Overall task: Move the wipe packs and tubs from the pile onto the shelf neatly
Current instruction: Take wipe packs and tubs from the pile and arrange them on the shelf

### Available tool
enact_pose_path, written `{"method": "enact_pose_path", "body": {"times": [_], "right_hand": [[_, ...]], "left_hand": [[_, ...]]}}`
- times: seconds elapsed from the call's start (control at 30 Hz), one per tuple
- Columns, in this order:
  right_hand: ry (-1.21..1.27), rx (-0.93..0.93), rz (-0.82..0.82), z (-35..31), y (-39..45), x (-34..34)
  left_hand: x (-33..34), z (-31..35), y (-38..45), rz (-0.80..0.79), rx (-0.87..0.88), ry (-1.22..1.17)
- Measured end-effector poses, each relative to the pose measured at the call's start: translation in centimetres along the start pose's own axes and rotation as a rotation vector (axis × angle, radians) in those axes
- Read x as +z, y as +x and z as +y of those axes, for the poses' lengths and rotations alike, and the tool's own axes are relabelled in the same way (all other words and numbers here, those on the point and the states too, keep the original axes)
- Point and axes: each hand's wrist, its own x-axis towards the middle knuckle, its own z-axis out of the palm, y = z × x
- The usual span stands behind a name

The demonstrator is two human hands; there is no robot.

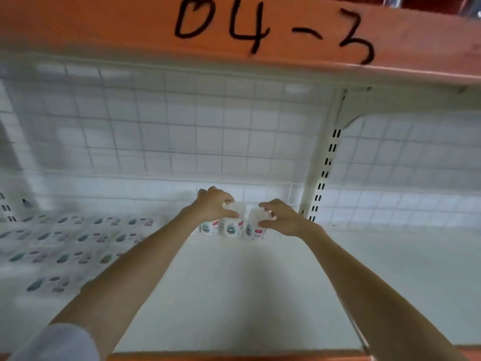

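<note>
While both arms reach deep toward the back, the white shelf (260, 295) fills most of the view, with a wire grid panel (182, 131) behind it and an orange beam (104, 24) overhead marked "D4-3" in black. A slotted upright (322, 162) stands at the far right of this bay. On the left half of the shelf lie rows of flat wipe packs (65, 246), blurred but seemingly laid out in an orderly grid from near to far. At the far middle, against the grid panel, a short row of white tubs (231, 226) stands upright, touching or almost touching each other.

The left hand (214, 204) curls down over the tops of the left tubs, fingers bent around a lid. The right hand (279, 217) clasps the rightmost tub (255, 227) from its right side, thumb and fingers wrapped round its top. Whether that tub is fully set down or a little above the shelf I cannot tell.

My judgement is that the tubs are being nudged into line. The risk from here is tipping: the tubs look tall for their footprint and are held only near the top, so a sideways push from either hand could topple one into its neighbours and knock the row over. Pulling the left hand away carelessly could also drag a lid or a tub forward and spoil the line.
</note>
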Motion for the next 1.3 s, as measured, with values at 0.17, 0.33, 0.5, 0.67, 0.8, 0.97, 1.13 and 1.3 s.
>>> {"method": "enact_pose_path", "body": {"times": [0.17,0.33,0.5,0.67,0.8,0.97,1.13,1.3], "right_hand": [[0.001,-0.042,0.006,1.3,2.2,0.9],[0.045,-0.052,0.034,1.4,3.2,1.2],[0.043,-0.061,0.108,1.1,3.5,2.0],[0.055,-0.087,0.109,0.9,3.5,2.4],[0.057,-0.084,0.147,0.8,3.5,2.7],[0.094,-0.061,0.178,1.0,3.5,3.1],[0.083,-0.059,0.191,1.1,3.5,3.0],[0.087,-0.065,0.224,1.0,3.3,3.6]], "left_hand": [[1.7,-1.4,0.1,0.030,-0.027,0.027],[2.0,-1.8,0.3,0.051,-0.018,-0.010],[1.9,-1.6,0.3,0.060,0.000,0.020],[1.8,-1.1,0.3,0.064,0.006,-0.020],[2.1,-1.0,0.1,0.124,-0.001,-0.012],[2.4,-0.7,0.0,0.159,-0.011,0.007],[2.5,-0.8,0.0,0.158,-0.017,0.018],[2.7,-1.2,0.1,0.136,-0.040,-0.030]]}}
